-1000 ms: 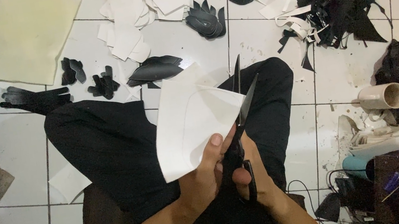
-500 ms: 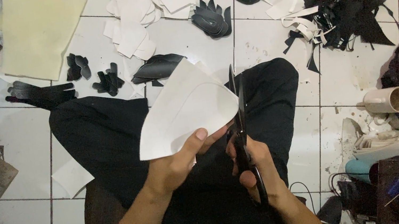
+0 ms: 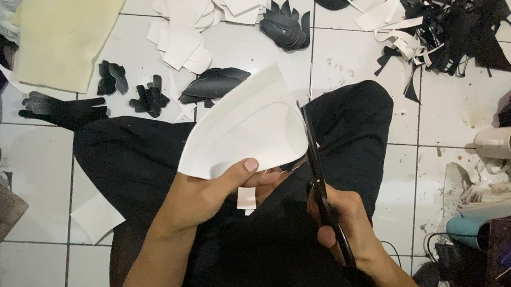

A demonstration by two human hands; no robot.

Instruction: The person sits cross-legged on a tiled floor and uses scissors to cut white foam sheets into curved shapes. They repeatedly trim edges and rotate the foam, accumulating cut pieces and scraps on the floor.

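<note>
Seated cross-legged on a white tiled floor [image 3: 32, 174], a person in black trousers works a pair of black scissors [image 3: 317, 174] along the right edge of a white sheet piece [image 3: 246, 128] held over the lap. The right hand [image 3: 345, 225] is closed through the scissor handles, the blades now nearly together and pointing straight away from the body; a second ago they stood open and slanted into the sheet, so a stroke of the cut looks just finished. The left hand [image 3: 209, 196] pinches the sheet's lower edge, thumb on top, and has turned the piece flatter and further left than before, bringing a fresh stretch of edge to the blades. A small white offcut [image 3: 246, 197] hangs just under the thumb. Beyond the knees lie dark leaf-shaped cut pieces [image 3: 212, 83], a scatter of white cut shapes [image 3: 204, 3] and a pale yellow sheet [image 3: 61, 37]. At far right sit a heap of black trimmings [image 3: 455, 13] and, nearer, a cardboard tube [image 3: 508, 143].
</note>
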